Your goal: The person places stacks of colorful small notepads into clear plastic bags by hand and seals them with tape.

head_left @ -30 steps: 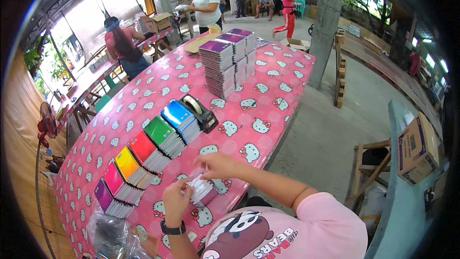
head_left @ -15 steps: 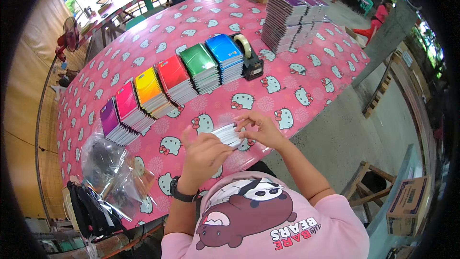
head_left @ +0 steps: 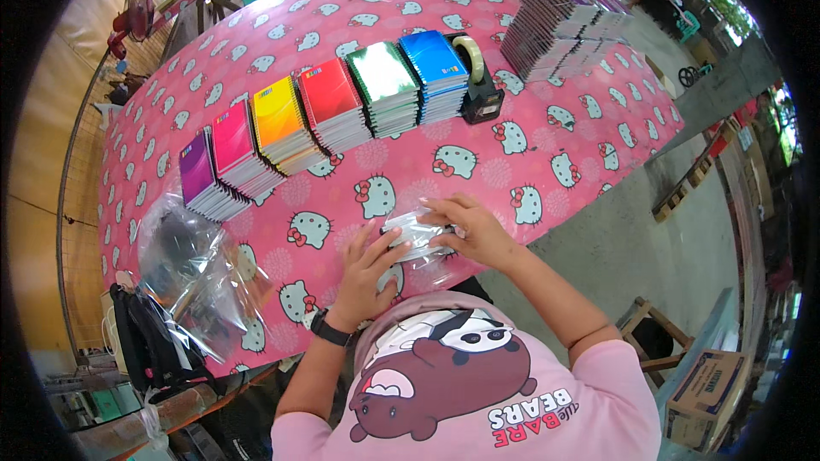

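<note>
A small bundle in clear plastic [head_left: 414, 237], with white page-like edges upward, rests on the table in front of me. It looks like a stack of notebooks, though glare and my fingers hide its covers. My left hand [head_left: 366, 275] lies at its left end, fingers stretched and spread, fingertips touching the plastic. At the right end my right hand [head_left: 471, 229] has its fingers bent, thumb and fingertips pinching the wrapped bundle. Beyond my hands runs a row of spiral notebook stacks: purple [head_left: 196, 162], pink [head_left: 232, 135], yellow [head_left: 278, 107], red [head_left: 329, 90], green [head_left: 382, 70] and blue [head_left: 434, 58].
A tape dispenser [head_left: 483, 94] stands beside the blue stack. Farther right are piled wrapped notebooks [head_left: 555, 26]. Loose clear plastic bags [head_left: 192, 265] and a black bag [head_left: 154, 341] lie at the left edge of the pink patterned table [head_left: 342, 205]. A cardboard box [head_left: 707, 393] sits lower right.
My left hand has gone from curled over the bundle to fingers spread at its left end. My right hand remains at the right end. The view has shifted slightly.
</note>
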Demonstrator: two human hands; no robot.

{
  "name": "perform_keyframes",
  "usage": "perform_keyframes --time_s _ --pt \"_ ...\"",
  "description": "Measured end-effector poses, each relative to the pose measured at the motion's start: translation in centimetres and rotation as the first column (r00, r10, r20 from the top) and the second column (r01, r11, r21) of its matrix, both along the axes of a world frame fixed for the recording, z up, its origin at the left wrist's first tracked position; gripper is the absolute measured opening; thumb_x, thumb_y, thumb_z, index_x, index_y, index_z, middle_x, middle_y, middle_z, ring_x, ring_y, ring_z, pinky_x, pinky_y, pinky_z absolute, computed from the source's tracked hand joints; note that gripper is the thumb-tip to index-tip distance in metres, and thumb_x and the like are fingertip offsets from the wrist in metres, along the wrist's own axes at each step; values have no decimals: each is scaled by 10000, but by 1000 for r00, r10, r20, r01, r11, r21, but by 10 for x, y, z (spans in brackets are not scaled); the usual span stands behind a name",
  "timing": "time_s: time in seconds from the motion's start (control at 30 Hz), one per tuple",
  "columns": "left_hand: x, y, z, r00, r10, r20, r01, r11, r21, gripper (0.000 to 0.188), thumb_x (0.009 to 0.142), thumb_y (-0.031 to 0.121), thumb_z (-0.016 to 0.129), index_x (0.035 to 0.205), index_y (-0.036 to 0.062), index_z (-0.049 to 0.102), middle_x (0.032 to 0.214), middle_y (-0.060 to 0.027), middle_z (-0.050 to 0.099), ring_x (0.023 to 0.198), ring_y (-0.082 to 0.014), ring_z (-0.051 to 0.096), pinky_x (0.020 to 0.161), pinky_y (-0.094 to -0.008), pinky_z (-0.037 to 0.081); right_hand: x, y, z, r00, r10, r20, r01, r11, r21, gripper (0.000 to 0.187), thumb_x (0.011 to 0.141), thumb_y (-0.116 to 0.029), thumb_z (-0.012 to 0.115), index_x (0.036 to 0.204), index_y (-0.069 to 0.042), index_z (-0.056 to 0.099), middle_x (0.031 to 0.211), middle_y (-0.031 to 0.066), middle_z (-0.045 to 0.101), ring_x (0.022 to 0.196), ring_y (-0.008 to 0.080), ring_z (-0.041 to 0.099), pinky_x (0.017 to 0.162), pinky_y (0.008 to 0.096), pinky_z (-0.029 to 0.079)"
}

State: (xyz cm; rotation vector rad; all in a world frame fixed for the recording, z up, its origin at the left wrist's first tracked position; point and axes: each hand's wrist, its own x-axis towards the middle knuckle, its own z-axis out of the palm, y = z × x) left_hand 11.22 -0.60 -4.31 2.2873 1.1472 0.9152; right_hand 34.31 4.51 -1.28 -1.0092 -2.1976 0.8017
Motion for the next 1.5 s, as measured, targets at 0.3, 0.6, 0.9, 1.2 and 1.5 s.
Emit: perform_keyframes --time_s 0.3,0.6,0.9,1.2,1.5 --pt "4 22 17 972 -136 -193 128 990 -55 651 593 32 584 1203 255 532 1352 14 404 1319 -348 207 1006 -626 142 -6 4 -5 989 -65 -136 54 995 -86 692 674 -107 725 1292 -82 413 1116 36 609 915 195 514 807 319 424" --pt "14 22 20 966 -103 -236 113 993 29 631 596 46 568 1190 256 533 1318 -20 423 1208 -356 348 948 -629 251 120 210 -59 595 -776 -208 801 593 76 473 708 -186 699 1088 29 518 959 139 636 846 234 613 761 330 465" --pt "2 17 18 977 -59 -203 59 998 -9 625 593 36 593 1184 231 540 1312 -37 426 1216 -339 350 942 -620 257 104 202 -78 556 -635 -535 521 769 -372 361 725 -79 683 1035 1 517 804 59 610 709 133 571 647 248 451" --pt "3 18 15 978 -97 -187 90 995 -48 624 610 73 620 1207 223 521 1330 -61 391 1224 -353 330 985 -582 243 33 141 -26 814 -414 -408 -90 603 -793 206 720 -52 668 872 -40 529 713 53 603 612 124 565 511 229 387" --pt "-1 23 26 916 -204 -346 171 978 -123 702 590 208 704 1251 276 477 1403 -74 312 1271 -425 264 1001 -611 217 -47 39 39 858 -5 513 77 990 -119 542 615 -320 782 928 -48 433 728 154 616 708 314 617 609 393 470"
